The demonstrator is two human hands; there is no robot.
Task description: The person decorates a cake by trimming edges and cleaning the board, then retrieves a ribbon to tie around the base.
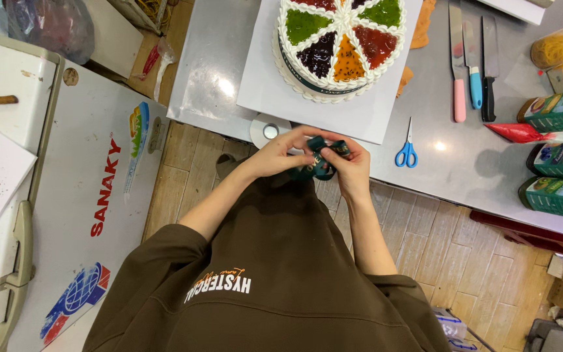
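Green ribbon [320, 160]: mid-frame, pinched between both hands — looped for shaping.
Left hand [280, 154]: fingers clamped on ribbon.
Right hand [353, 163]: likewise gripping it.
Cake [340, 45]: upper centre, on white board [262, 85].

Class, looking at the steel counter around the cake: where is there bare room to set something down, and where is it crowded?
Bare steel counter lies left of the white square cake board, and between the blue-handled scissors and the green-labelled bottles. The right edge is crowded with three knives, bottles and a red piping bag.
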